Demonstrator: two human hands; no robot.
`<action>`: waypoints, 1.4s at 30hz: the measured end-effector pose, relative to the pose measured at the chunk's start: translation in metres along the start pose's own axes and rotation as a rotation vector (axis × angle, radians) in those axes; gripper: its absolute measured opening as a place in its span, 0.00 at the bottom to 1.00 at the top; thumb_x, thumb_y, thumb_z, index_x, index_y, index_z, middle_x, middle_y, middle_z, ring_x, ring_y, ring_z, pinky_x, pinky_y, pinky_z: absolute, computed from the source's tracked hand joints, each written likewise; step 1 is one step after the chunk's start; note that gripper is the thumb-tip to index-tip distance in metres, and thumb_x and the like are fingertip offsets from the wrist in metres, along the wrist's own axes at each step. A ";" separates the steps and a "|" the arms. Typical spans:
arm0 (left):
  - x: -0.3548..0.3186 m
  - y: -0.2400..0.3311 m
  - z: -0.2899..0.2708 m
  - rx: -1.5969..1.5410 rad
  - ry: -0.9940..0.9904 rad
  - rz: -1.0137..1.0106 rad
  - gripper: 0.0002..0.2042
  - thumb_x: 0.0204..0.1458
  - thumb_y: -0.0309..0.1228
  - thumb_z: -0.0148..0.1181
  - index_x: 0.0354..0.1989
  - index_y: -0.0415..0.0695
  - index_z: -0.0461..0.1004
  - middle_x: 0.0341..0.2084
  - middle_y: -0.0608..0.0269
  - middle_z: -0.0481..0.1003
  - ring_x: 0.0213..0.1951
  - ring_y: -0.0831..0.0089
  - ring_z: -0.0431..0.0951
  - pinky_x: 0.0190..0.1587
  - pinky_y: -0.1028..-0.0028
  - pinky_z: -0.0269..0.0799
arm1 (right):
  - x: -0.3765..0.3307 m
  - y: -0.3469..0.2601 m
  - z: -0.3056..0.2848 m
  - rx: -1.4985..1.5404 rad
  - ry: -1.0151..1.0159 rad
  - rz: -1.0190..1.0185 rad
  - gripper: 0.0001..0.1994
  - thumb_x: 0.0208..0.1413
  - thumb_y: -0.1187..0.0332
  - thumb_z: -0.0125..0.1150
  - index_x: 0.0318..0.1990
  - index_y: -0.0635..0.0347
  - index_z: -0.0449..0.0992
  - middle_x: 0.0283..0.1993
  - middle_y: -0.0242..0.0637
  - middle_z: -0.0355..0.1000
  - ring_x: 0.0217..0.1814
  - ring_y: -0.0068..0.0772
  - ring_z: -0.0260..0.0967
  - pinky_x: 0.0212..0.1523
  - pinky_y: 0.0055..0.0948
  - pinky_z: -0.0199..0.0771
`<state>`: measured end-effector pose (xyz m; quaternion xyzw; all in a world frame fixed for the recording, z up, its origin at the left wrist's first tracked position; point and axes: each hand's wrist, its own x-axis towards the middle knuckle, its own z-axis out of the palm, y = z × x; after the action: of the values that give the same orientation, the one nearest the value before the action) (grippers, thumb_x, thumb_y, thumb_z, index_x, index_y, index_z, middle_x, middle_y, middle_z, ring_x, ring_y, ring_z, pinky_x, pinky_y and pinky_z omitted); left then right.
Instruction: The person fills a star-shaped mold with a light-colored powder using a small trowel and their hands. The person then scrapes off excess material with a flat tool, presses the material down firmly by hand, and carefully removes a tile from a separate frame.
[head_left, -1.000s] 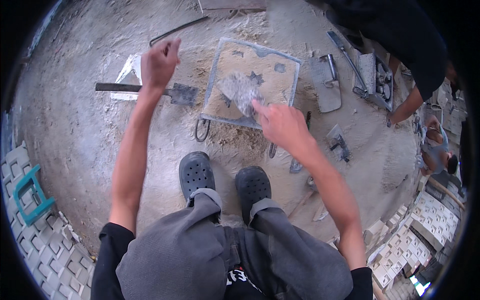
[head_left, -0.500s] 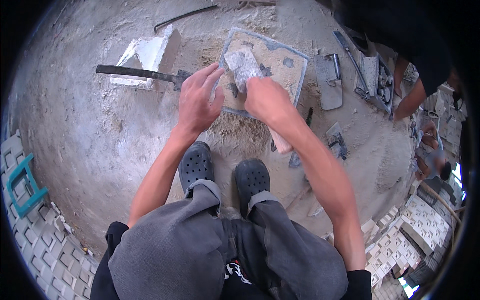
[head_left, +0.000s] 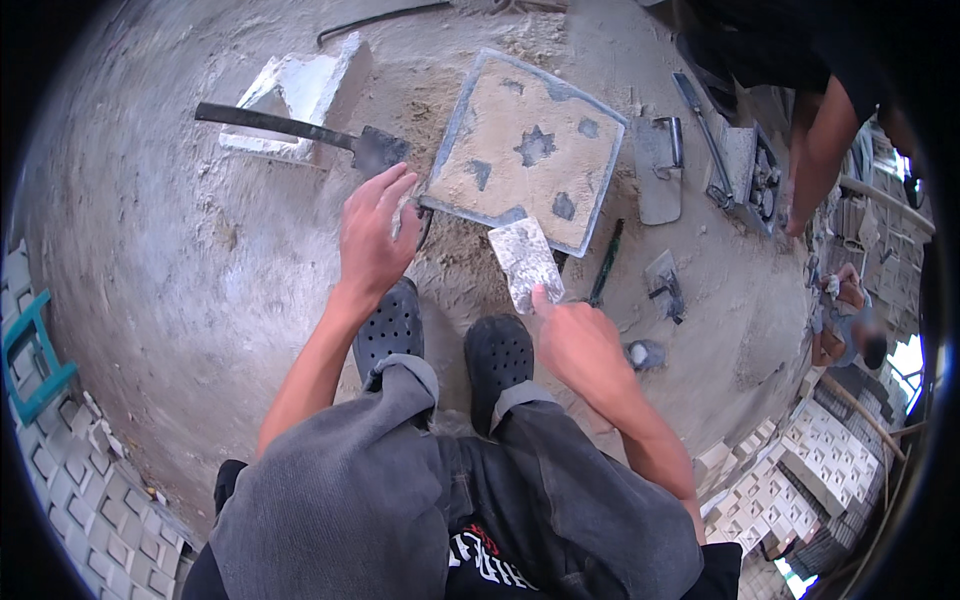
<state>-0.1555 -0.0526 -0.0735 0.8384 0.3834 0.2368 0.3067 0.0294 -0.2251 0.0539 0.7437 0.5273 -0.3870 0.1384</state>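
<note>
A square metal mould [head_left: 606, 188] lies on the floor ahead of me. Sandy tan powder [head_left: 505, 125] fills it, and grey patches show through, one star-shaped in the middle. My right hand [head_left: 590, 345] grips a wooden paddle whose flat head [head_left: 527, 262] is caked white and grey; its tip is by the mould's near edge. My left hand [head_left: 375, 235] has its fingers apart and holds nothing, beside the mould's near left corner. Just beyond its fingertips is the blade of a long-handled scraper [head_left: 285, 127], whose handle rests across a white broken block [head_left: 335, 85].
Right of the mould lie a steel trowel [head_left: 660, 190], a green-handled tool [head_left: 606, 262], a small trowel [head_left: 664, 285] and a small cup [head_left: 645, 353]. A co-worker's arm [head_left: 815, 150] reaches near a tool box [head_left: 750, 190]. Stacked patterned blocks [head_left: 790, 490] and a teal stool [head_left: 35, 365] stand at the sides.
My right hand has drawn the paddle back toward me, off the mould's surface to its near edge. My left hand has moved slightly nearer me, away from the mould.
</note>
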 end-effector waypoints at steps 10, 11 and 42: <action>-0.012 -0.006 0.000 -0.036 0.063 -0.061 0.19 0.54 0.21 0.53 0.56 0.40 0.71 0.55 0.52 0.73 0.57 0.55 0.71 0.61 0.62 0.64 | 0.081 -0.039 -0.031 -0.115 0.257 -0.223 0.18 0.58 0.73 0.47 0.54 0.72 0.72 0.25 0.51 0.75 0.30 0.53 0.77 0.29 0.48 0.76; -0.011 -0.005 0.002 -0.036 0.061 -0.058 0.18 0.55 0.21 0.52 0.56 0.40 0.71 0.55 0.52 0.73 0.57 0.55 0.71 0.61 0.62 0.64 | 0.082 -0.036 -0.022 -0.112 0.248 -0.217 0.18 0.58 0.73 0.47 0.54 0.72 0.71 0.25 0.50 0.75 0.29 0.52 0.77 0.29 0.48 0.76; -0.013 -0.012 -0.008 -0.031 0.086 -0.057 0.18 0.53 0.20 0.53 0.54 0.40 0.73 0.52 0.52 0.75 0.56 0.55 0.73 0.58 0.61 0.66 | 0.008 0.006 -0.011 -0.221 0.007 -0.159 0.20 0.57 0.74 0.48 0.58 0.69 0.70 0.25 0.49 0.75 0.29 0.51 0.77 0.28 0.48 0.76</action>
<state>-0.1744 -0.0542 -0.0786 0.8113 0.4165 0.2697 0.3093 0.0411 -0.2149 0.0540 0.6812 0.6243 -0.3337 0.1867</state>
